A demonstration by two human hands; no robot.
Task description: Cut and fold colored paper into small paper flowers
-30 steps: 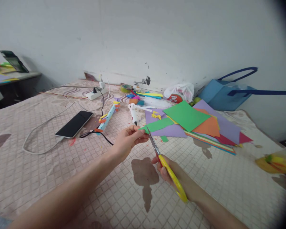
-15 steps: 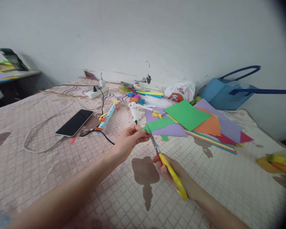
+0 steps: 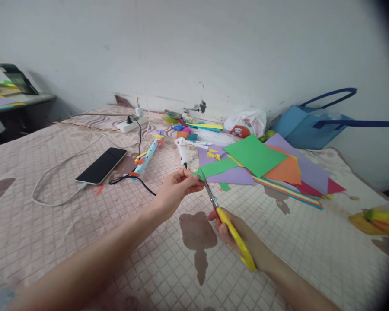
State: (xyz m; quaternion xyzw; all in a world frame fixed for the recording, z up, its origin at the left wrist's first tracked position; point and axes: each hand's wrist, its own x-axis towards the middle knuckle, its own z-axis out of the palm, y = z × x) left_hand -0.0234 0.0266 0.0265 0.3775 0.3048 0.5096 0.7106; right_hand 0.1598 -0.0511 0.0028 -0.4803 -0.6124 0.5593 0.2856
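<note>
Compared with one second ago, almost nothing is different. The left hand still pinches the near end of a long, flat green paper-like strip, which extends over a flat purple sheet on the cloth-covered counter. The right hand still grips metal scissors with yellow-and-red handles, their blades at the strip, just beside the left fingertips.

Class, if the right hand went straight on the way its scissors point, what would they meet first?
Probably the green strip pinched in the left hand; the scissors overlap it in view, though depth leaves contact unclear.
</note>
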